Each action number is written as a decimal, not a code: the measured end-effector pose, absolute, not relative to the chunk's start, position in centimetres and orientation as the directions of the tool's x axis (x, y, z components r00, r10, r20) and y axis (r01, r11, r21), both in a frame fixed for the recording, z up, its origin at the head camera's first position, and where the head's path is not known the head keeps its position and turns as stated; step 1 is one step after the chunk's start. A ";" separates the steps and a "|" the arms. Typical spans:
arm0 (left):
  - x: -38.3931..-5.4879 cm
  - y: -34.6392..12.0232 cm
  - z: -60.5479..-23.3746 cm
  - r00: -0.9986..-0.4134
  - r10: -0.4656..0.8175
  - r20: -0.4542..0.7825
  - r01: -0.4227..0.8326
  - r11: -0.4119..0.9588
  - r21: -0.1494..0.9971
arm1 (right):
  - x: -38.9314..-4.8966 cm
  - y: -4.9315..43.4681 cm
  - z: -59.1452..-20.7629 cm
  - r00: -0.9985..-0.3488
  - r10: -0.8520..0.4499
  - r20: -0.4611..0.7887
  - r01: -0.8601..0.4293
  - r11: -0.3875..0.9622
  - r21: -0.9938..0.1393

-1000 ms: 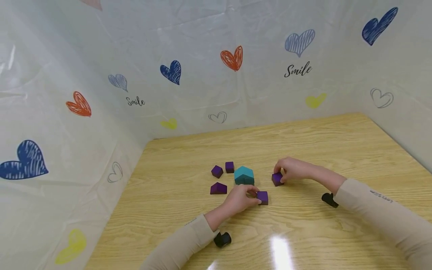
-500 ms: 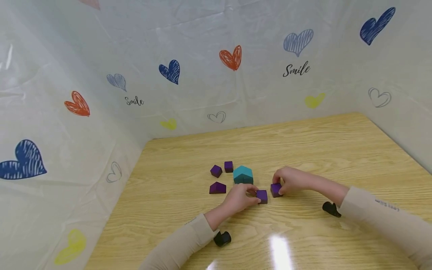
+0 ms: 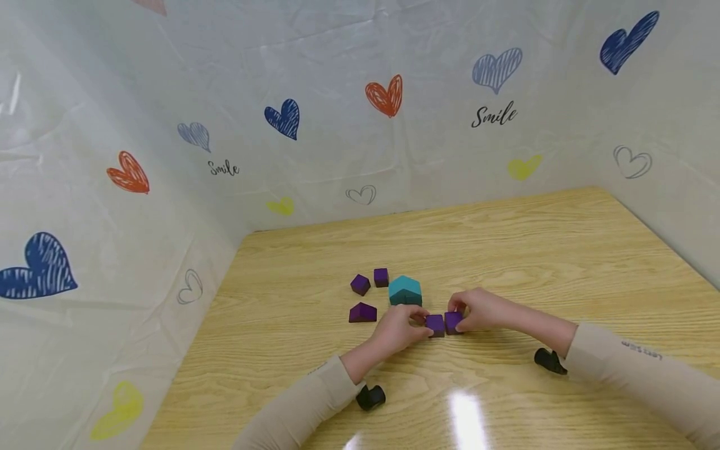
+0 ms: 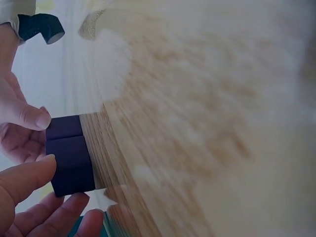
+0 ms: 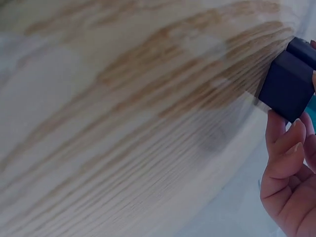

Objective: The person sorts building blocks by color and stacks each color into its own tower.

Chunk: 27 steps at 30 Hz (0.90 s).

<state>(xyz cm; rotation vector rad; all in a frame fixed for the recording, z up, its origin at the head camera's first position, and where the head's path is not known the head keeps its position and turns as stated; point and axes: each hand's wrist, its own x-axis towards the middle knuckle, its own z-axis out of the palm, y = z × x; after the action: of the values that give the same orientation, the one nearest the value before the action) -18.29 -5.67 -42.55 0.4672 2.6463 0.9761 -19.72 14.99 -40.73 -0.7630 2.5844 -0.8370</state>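
Two purple cubes stand side by side on the wooden table, in front and to the right of a teal block. My left hand (image 3: 398, 328) pinches the left purple cube (image 3: 435, 325) between thumb and fingers. The right purple cube (image 3: 452, 322) is pinched by my right hand (image 3: 482, 309). In the left wrist view the near cube (image 4: 72, 165) seems to touch the far cube (image 4: 65, 127). From the right wrist, the cube (image 5: 286, 86) shows between the thumb side and curled fingers (image 5: 284, 158). Just behind my left hand sits the teal block (image 3: 405, 289), its lower front partly covered.
Left of the teal block lie a purple wedge-like block (image 3: 362, 312) and two small purple blocks, one turned (image 3: 360, 285) and one square-on (image 3: 381, 277). A white sheet printed with hearts (image 3: 315, 169) hangs behind the wooden table (image 3: 506, 250). Black wrist cameras hang under both sleeves.
My right hand has brought its purple cube nearer and to the left, up beside the other cube. My left hand has stayed almost in place, still pinching its cube.
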 end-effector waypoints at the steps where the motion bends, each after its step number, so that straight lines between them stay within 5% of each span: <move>1: -18.3 -5.7 -42.5 -0.908 0.390 -0.150 0.200 0.719 0.665 | -19.7 14.9 -40.7 -0.811 -0.571 -0.130 -0.386 0.688 -0.614; 27: -18.4 -5.5 -42.5 -0.914 0.374 -0.155 0.190 0.735 0.651 | -19.4 14.6 -40.9 -0.840 -0.530 -0.118 -0.355 0.701 -0.619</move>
<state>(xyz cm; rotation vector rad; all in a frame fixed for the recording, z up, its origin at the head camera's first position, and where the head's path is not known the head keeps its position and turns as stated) -18.41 -5.53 -42.55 0.4428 2.6623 0.9542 -19.35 14.58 -40.94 -0.6998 2.6232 -0.8677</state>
